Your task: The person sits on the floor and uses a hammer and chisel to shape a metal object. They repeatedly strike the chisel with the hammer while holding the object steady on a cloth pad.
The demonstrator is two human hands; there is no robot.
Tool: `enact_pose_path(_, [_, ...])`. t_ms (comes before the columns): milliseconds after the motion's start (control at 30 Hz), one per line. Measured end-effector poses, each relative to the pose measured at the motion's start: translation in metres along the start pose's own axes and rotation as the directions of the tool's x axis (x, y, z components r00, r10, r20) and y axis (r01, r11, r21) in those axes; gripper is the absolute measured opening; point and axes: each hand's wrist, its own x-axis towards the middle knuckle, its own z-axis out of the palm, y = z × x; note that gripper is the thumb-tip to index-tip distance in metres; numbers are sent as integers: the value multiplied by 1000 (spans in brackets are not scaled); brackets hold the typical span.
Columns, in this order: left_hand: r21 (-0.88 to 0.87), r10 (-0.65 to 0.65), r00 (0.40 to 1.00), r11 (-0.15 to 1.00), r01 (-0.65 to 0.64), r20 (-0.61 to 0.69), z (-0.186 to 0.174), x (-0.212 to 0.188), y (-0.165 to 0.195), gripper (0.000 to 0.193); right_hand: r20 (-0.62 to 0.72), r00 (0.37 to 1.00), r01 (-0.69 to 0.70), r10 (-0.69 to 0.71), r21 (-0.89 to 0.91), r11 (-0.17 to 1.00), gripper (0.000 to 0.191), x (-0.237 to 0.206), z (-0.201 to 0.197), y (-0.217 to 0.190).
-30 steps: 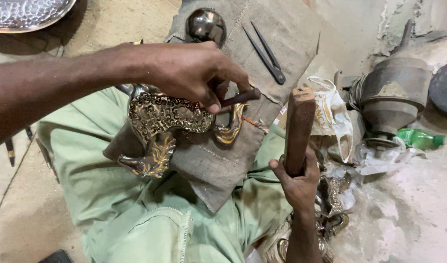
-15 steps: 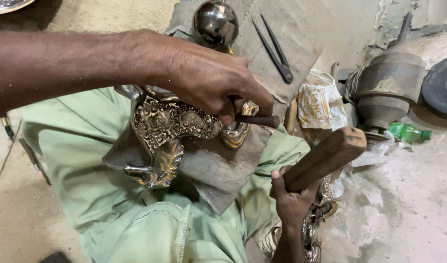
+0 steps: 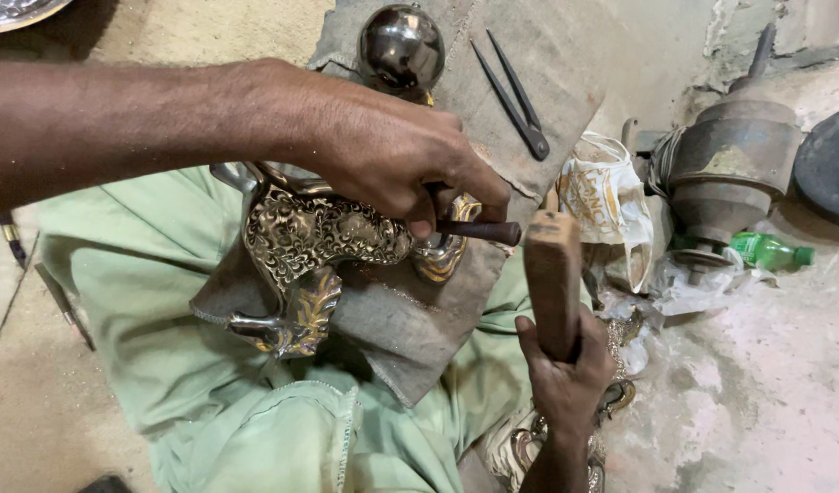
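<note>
Pinching a dark chisel point(image 3: 479, 230) between thumb and fingers, the left hand point(image 3: 392, 155) presses its tip against the ornate metal piece point(image 3: 319, 242), which lies on a grey cloth point(image 3: 401, 310) spread over the person's lap in pale green trousers point(image 3: 163, 365). The right hand point(image 3: 565, 374) is closed around the lower end of one wooden mallet point(image 3: 552, 274), held upright just beside the chisel's butt end, not touching it. In this single head view, one shiny metal ball point(image 3: 401, 46) sits at the top of the cloth, with one pair of dark dividers point(image 3: 515, 96) lying near it, legs spread. To the right stands one grey metal vessel point(image 3: 734, 173); what it holds cannot be seen. One green plastic bottle point(image 3: 771, 251) lies on its side at the vessel's base, and one crumpled white bag point(image 3: 606, 196) sits between vessel and mallet.
</note>
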Motion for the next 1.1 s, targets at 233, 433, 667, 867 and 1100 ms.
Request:
enact_pose_path(233, [25, -24, 999, 999, 23, 43, -2, -1, 2, 47, 20, 982, -190, 189, 141, 972, 54, 3, 1, -5])
enact_pose_path(433, [6, -22, 998, 1000, 22, 60, -3, -1, 3, 47, 12, 980, -199, 199, 119, 973, 56, 4, -2, -5])
enact_pose_path(667, [-3, -5, 999, 1000, 5, 54, -3, 0, 4, 49, 29, 937, -343, 347, 259, 903, 54, 8, -5, -8])
enact_pose_path(867, [-5, -21, 997, 1000, 21, 70, -3, 2, 5, 44, 35, 956, -292, 293, 251, 923, 45, 4, -2, -4])
enact_pose_path(1100, [-14, -18, 997, 1000, 19, 70, -4, 3, 3, 46, 10, 941, -325, 338, 302, 896, 39, 0, 3, 1])
